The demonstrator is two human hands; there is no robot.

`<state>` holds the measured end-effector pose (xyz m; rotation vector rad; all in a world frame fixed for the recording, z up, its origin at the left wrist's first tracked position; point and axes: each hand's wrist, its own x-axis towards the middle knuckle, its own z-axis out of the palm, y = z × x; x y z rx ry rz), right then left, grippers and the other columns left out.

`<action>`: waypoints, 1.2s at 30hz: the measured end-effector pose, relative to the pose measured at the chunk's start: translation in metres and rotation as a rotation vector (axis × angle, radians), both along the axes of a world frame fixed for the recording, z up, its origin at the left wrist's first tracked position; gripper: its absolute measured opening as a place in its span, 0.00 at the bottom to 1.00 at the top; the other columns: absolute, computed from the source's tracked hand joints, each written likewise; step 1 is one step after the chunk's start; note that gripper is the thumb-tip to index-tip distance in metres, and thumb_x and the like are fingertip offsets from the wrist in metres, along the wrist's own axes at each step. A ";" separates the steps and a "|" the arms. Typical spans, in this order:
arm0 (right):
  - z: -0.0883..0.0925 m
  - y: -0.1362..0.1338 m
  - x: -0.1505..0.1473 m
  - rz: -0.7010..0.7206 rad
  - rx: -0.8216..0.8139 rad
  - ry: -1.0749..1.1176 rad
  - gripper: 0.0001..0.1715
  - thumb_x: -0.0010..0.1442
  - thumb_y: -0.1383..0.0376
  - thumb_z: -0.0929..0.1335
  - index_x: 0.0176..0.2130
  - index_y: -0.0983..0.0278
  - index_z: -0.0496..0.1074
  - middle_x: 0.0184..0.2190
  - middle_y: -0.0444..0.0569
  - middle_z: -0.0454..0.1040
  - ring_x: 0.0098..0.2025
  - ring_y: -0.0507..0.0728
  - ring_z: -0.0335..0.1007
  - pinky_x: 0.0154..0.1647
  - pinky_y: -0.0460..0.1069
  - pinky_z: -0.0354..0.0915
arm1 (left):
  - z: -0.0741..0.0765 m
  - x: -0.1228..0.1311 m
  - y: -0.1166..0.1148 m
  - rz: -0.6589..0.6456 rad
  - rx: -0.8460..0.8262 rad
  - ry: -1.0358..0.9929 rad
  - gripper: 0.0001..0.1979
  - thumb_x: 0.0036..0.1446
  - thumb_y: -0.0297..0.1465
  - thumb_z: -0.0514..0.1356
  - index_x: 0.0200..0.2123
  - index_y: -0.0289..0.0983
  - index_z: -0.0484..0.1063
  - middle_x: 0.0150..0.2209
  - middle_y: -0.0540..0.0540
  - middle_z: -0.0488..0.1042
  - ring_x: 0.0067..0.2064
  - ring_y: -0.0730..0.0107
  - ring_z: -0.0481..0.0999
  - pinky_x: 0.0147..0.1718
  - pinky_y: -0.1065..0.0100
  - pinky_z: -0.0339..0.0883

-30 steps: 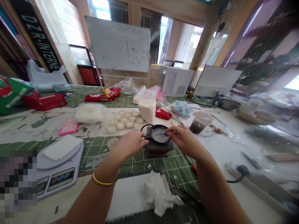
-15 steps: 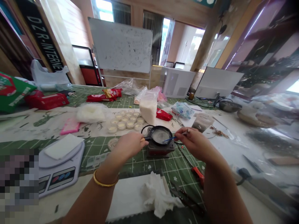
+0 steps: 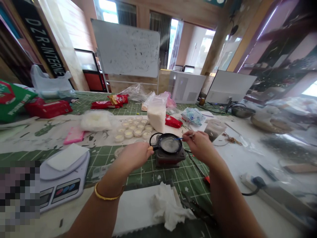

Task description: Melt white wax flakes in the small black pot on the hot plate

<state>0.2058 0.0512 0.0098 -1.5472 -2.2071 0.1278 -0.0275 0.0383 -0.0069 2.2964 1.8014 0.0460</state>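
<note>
A small black pan (image 3: 170,144) with cloudy pale contents rests on a small dark burner (image 3: 168,160). Its handle (image 3: 155,147) is in the grip of my left hand (image 3: 137,154), which has a gold bangle at the wrist. Over on the pan's right, my right hand (image 3: 198,142) pinches a thin blue stick (image 3: 177,139), whose tip reaches over the pan's upper right part. Behind the pan stand a bag of white grains (image 3: 157,115) and several small round cups with pale contents (image 3: 129,133).
A kitchen scale (image 3: 65,178) with a white sheet stands at left. Crumpled tissue (image 3: 166,206) lies on white paper in front. A red-handled tool (image 3: 207,179), scissors (image 3: 198,206) and a power strip (image 3: 267,191) are on the right. A clear cup (image 3: 215,130) stands behind my right hand.
My right hand and the blue stick have moved slightly up and left, the tip now higher in the pan. My left hand still grips the handle.
</note>
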 end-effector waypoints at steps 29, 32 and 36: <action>0.001 -0.004 0.001 0.022 -0.032 -0.003 0.15 0.61 0.61 0.59 0.32 0.62 0.72 0.31 0.47 0.76 0.39 0.58 0.70 0.51 0.56 0.54 | 0.000 0.000 -0.001 -0.024 -0.024 0.009 0.17 0.58 0.38 0.45 0.29 0.38 0.70 0.31 0.44 0.74 0.32 0.64 0.71 0.28 0.67 0.59; 0.001 -0.005 0.002 0.155 -0.077 0.059 0.16 0.61 0.59 0.59 0.34 0.60 0.72 0.33 0.45 0.76 0.39 0.56 0.70 0.48 0.52 0.57 | 0.000 0.001 -0.001 -0.019 -0.030 0.020 0.17 0.58 0.38 0.45 0.29 0.39 0.70 0.31 0.45 0.74 0.32 0.63 0.72 0.28 0.67 0.59; 0.000 -0.005 -0.001 0.053 -0.021 0.002 0.14 0.61 0.62 0.59 0.34 0.62 0.72 0.32 0.47 0.76 0.38 0.57 0.70 0.51 0.55 0.54 | 0.000 0.001 -0.001 -0.006 -0.038 0.022 0.18 0.58 0.39 0.45 0.31 0.38 0.71 0.33 0.43 0.74 0.33 0.63 0.72 0.29 0.66 0.60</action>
